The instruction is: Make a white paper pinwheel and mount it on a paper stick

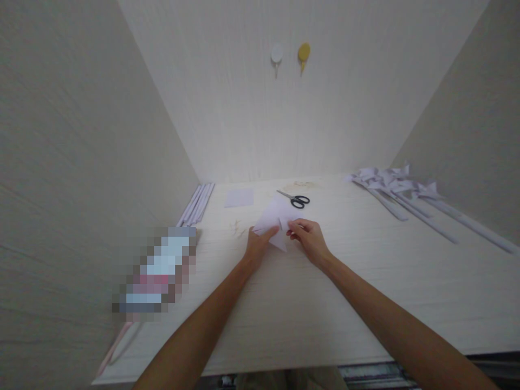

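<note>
A white paper sheet with slits cut in it (270,215) is held up over the middle of the table. My left hand (260,244) grips it at the lower left, thumb on top and fingers hidden underneath. On the right side my right hand (306,235) has its thumb and fingertips pinched together at a paper flap beside a slit. Just beyond the sheet lie scissors with black handles (298,201), blades pointing to the left. A flat square of white paper (239,197) rests behind my left hand.
Several rolled paper sticks (197,205) lie at the left wall. Several paper pinwheels on sticks (390,181) lie at the right. A pixelated object with a pink cord (116,346) is at the left edge. White and yellow hooks (304,52) hang on the back wall.
</note>
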Demonstrator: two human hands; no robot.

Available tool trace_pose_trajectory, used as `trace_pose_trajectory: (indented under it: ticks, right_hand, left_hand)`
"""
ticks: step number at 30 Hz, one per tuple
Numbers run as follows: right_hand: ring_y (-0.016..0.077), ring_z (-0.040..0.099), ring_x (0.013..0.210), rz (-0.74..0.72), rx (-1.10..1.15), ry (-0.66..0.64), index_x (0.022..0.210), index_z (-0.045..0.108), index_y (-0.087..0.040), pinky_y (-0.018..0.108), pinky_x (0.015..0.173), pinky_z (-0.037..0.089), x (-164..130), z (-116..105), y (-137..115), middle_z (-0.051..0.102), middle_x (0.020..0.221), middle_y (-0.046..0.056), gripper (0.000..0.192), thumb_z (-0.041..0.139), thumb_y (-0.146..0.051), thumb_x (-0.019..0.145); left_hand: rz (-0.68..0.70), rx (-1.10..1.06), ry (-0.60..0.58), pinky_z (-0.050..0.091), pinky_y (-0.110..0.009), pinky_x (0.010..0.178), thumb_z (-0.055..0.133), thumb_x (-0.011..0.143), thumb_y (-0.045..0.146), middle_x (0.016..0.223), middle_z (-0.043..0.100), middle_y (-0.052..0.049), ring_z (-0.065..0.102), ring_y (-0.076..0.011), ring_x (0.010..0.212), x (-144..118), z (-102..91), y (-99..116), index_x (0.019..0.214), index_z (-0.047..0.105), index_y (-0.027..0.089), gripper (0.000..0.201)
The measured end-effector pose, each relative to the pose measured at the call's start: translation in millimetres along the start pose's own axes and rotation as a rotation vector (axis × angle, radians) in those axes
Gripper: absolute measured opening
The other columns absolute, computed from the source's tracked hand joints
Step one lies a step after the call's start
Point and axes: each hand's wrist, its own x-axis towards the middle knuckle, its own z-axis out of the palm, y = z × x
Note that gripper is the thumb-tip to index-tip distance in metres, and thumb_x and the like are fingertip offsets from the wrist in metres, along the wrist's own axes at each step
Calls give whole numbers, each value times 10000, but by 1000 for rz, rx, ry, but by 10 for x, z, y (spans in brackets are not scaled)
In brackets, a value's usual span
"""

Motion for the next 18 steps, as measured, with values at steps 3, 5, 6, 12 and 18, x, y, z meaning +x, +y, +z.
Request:
trace_pose_trajectory:
  ticks: [3, 5, 6, 12, 18]
  right_hand:
    - [89, 488, 493, 18, -20, 21, 584, 589, -142, 220, 494, 379, -3, 3, -2, 573, 537, 5, 226, 624, -362, 620]
    - [86, 483, 484, 18, -44, 42, 584, 588, -139, 220, 494, 376, -9, 7, -13, 576, 533, 3, 219, 632, -352, 610]
    - [84, 481, 481, 18, -51, 49, 581, 586, -137, 220, 492, 374, -12, 10, -20, 575, 531, 1, 218, 632, -349, 609]
    - [82, 478, 468, 10, -73, 67, 583, 577, -135, 216, 479, 365, -21, 20, -45, 572, 522, -2, 214, 619, -341, 623]
    - [85, 472, 453, -3, -120, 88, 584, 572, -135, 217, 459, 355, -34, 26, -61, 571, 517, 0, 207, 605, -334, 634]
  left_hand:
    - [-26, 5, 9, 456, -265, 591, 682, 514, 224, 677, 659, -46, 585, -143, 590, -5, 4, 9, 703, 646, 113, 221]
    - [-46, 10, 23, 456, -272, 586, 688, 500, 223, 666, 657, -55, 583, -147, 577, -8, 6, 18, 691, 643, 103, 230]
    - [-48, 10, 24, 456, -276, 588, 690, 496, 224, 665, 657, -59, 583, -149, 575, -10, 7, 21, 689, 641, 99, 235]
    - [-56, 20, 32, 452, -285, 600, 698, 479, 221, 645, 654, -59, 580, -149, 561, -11, 13, 21, 680, 642, 97, 242]
    - [-33, 43, -17, 446, -273, 588, 684, 511, 243, 640, 654, -54, 577, -146, 561, -5, 3, -1, 671, 648, 102, 217]
